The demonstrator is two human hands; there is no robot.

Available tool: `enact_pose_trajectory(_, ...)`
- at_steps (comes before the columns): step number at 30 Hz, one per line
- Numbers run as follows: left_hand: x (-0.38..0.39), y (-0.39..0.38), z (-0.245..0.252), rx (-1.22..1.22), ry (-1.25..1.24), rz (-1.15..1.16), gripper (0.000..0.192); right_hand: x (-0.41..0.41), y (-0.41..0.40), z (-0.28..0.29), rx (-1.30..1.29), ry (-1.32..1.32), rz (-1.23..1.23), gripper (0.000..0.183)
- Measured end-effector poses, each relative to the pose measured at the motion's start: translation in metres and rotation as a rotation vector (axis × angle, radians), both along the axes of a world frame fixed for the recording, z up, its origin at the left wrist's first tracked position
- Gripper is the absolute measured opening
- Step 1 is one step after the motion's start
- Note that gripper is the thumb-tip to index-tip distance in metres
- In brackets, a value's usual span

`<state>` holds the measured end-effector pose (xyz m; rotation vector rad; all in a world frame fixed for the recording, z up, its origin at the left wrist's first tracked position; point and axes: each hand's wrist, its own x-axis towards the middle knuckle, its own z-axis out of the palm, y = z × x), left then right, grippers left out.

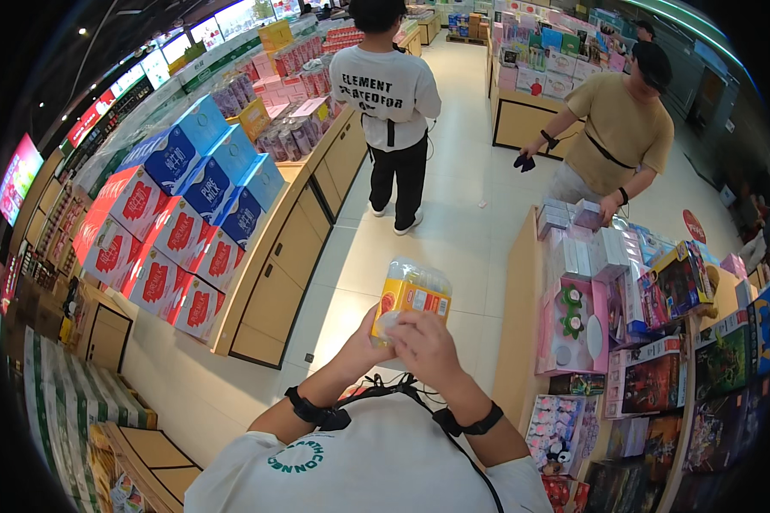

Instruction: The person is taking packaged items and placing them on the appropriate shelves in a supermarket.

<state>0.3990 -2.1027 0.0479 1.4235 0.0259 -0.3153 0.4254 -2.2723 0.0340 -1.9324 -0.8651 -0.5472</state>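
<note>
In front of my chest is a clear plastic package with a yellow and orange printed label [417, 296]; several pale items show through its top. My left hand [362, 349] supports it from the left and below. Across its lower front lie the curled fingers of my right hand [427, 346], beside a small whitish patch [390, 319] that I cannot identify. Both hands grip the package, which hides some of the left fingers. Each wrist wears a black strap.
Stacked milk cartons [179, 231] top a wooden counter [276, 282] on the left. Boxed toys [571, 327] and other boxes fill a display on the right. One person [391, 96] stands in the tiled aisle [417, 250]; another person [616, 128] touches a small box on the right display.
</note>
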Motion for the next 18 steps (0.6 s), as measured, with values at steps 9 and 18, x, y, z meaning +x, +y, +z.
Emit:
enact_pose_trajectory(9, 0.000, 0.009, -0.009, -0.188, -0.022, -0.018, 0.093, 0.004, 0.001, 0.004, -0.032, -0.014, 0.117, 0.027)
enact_pose_trajectory(18, 0.008, 0.004, -0.012, -0.084, -0.092, 0.002, 0.079, 0.009, -0.007, 0.005, -0.031, -0.026, 0.058, 0.032)
